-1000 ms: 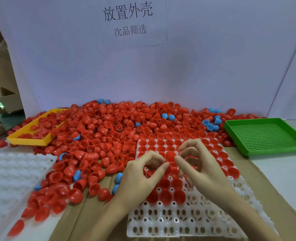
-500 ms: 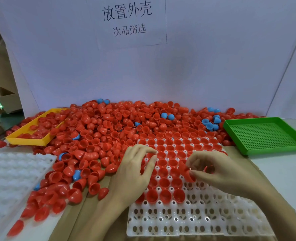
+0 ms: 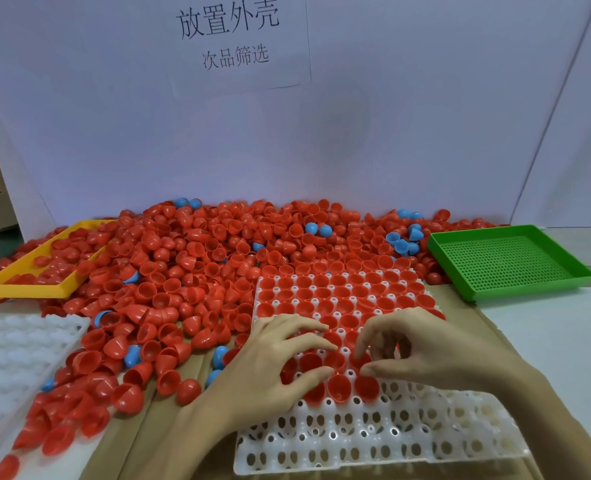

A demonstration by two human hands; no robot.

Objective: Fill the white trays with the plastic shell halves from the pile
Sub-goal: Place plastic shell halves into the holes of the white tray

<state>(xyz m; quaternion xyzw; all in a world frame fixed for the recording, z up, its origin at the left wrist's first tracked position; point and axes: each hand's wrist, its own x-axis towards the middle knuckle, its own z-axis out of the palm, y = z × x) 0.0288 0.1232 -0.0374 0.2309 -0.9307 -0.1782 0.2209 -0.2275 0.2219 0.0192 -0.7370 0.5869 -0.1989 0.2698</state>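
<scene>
A white tray (image 3: 356, 434) with round sockets lies in front of me. Its far rows hold red shell halves (image 3: 339, 292), while its near rows are bare. Behind and to the left spreads the big pile of red shell halves (image 3: 190, 268), with a few blue ones (image 3: 316, 229) mixed in. My left hand (image 3: 280, 362) rests flat on the tray's left part, fingers spread over seated shells and holding nothing. My right hand (image 3: 429, 351) hovers over the tray's middle. Its thumb and forefinger pinch a red shell half (image 3: 360, 362) at the edge of the filled rows.
A second white tray (image 3: 10, 362) lies at the left with no shells in it. A yellow tray (image 3: 27, 289) at the back left holds red shells. A green perforated tray (image 3: 509, 261) sits at the right. Brown cardboard (image 3: 141, 445) lies under the work area, and a white backboard with a sign stands behind.
Both hands came apart from a shared pinch. The left hand lowered flat onto the tray. The right hand carried a red shell half down toward the edge of the filled rows.
</scene>
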